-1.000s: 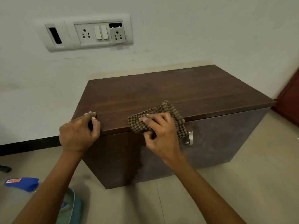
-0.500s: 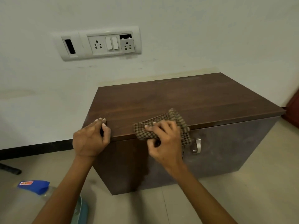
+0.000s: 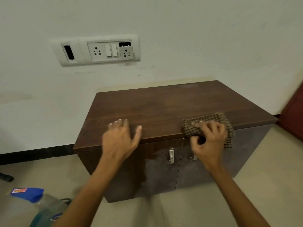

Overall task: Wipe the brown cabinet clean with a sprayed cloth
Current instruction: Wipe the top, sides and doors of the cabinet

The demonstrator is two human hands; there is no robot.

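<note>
The brown cabinet (image 3: pixel 164 108) stands low against the white wall, with a dark wood top and two doors with metal handles (image 3: pixel 171 156). A brown checked cloth (image 3: pixel 211 119) lies over the top's front edge toward the right and hangs down the door. My right hand (image 3: pixel 209 138) grips the cloth at that edge, fingers curled into it. My left hand (image 3: pixel 120 138) rests flat on the front edge left of centre, fingers spread and straight. A damp patch shows on the left door.
A spray bottle (image 3: pixel 32 203) with a blue cap stands on the tiled floor at the lower left. A switch and socket panel (image 3: pixel 100 50) is on the wall above. A dark red door (image 3: pixel 293 115) is at the right edge.
My right hand has slid the cloth to the right along the front edge. My left hand has let go of the left corner and moved right, now lying flat with fingers spread.
</note>
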